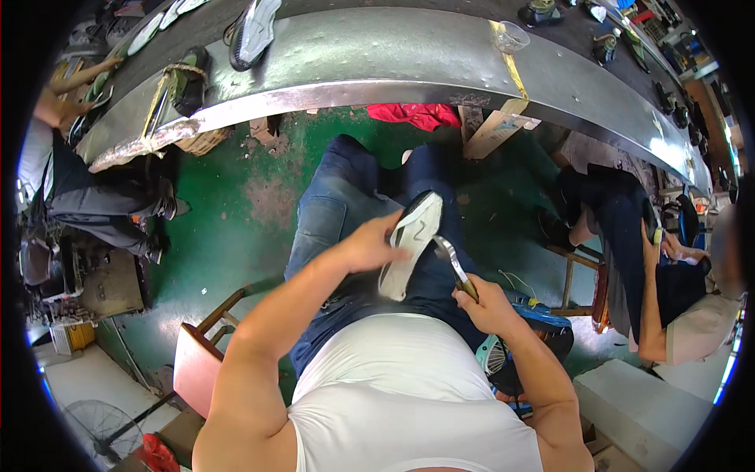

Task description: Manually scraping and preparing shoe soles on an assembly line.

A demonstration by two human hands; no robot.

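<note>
While left fingers (pixel 385 228) hold shoe (pixel 418 234), tool (pixel 458 269) beside

Shoe (pixel 416 240) over lap (pixel 326 212) — tool (pixel 455 265) at right, bench (pixel 377 59) ahead.

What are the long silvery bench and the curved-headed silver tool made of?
Long silvery bench: probably sheet metal, worn shiny, from its bright glare.
Curved-headed silver tool: likely polished metal, it gleams; its brownish handle could be wood or plastic.

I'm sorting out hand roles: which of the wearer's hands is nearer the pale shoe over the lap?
The left. The left hand grips the shoe at its left edge; the right hand is apart from it, to its lower right, holding a metal tool.
</note>
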